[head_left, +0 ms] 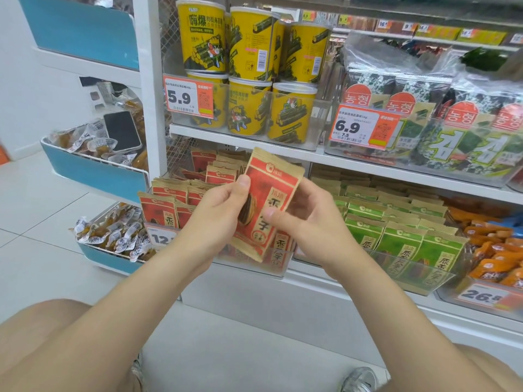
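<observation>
Both hands, left hand [223, 210] & right hand [300, 219], pinch red snack packet [271, 193] w/ curled fingers; looks light, crinkly, prob slippery — grip edges.

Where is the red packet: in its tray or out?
Out: left hand and right hand hold the red packet tilted over its tray.

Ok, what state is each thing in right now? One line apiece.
Red packet: held tilted above its bin by both hands.
Left hand: pinches the packet's left edge.
Right hand: pinches its right side.
Shelved red packets: standing in rows.
Green packets: standing in rows.
Yellow tubs: lidded, stacked two high.
Phone: screen dark, lying on snack packs.
</observation>
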The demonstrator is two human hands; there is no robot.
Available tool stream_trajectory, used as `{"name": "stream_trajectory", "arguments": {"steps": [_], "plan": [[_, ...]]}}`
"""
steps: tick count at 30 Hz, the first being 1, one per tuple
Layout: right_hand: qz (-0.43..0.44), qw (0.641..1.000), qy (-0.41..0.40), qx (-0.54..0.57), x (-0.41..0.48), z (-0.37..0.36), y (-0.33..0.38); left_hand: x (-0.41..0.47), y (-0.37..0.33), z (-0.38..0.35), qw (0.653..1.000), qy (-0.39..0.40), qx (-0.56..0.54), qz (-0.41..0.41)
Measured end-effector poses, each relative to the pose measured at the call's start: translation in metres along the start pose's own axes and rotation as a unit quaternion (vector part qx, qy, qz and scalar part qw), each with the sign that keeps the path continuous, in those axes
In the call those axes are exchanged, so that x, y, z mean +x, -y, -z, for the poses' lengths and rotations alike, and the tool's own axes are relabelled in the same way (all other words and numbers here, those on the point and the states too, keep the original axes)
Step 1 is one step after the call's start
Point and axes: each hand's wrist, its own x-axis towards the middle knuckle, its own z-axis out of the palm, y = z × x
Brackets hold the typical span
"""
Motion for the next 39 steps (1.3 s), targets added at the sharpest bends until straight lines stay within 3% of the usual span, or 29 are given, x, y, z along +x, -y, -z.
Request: {"name": "stream_trajectory", "arguments": {"steps": [3,10,19,25,31,35,39], "plan": [[0.006,0.999,0.017,-0.036,-0.003,0.001,0.000,0.000,0.003,-0.005,0.999,-0.033,-0.012,-0.010],[0.017,0.994,-0.060,0.090,-0.005,-0.003,0.006,-0.001,0.002,-0.009,0.994,-0.083,0.047,-0.056],[-0.106,0.975,0.031,0.191,-0.001,0.000,0.006,-0.004,0.001,-0.012,0.997,-0.045,-0.054,-0.024],[-0.085,0.982,0.044,0.161,-0.004,0.000,0.007,-0.003,-0.003,-0.009,0.995,-0.077,-0.058,-0.023],[-0.051,0.996,-0.003,0.076,-0.006,-0.003,0.006,-0.002,-0.002,-0.009,0.983,-0.160,-0.068,-0.055],[-0.028,0.992,-0.085,0.087,-0.004,-0.005,0.004,-0.002,-0.002,-0.007,0.993,-0.094,-0.048,-0.052],[-0.037,0.972,-0.201,0.113,0.003,-0.002,-0.003,-0.004,-0.004,-0.007,0.998,0.000,0.053,-0.024]]}}
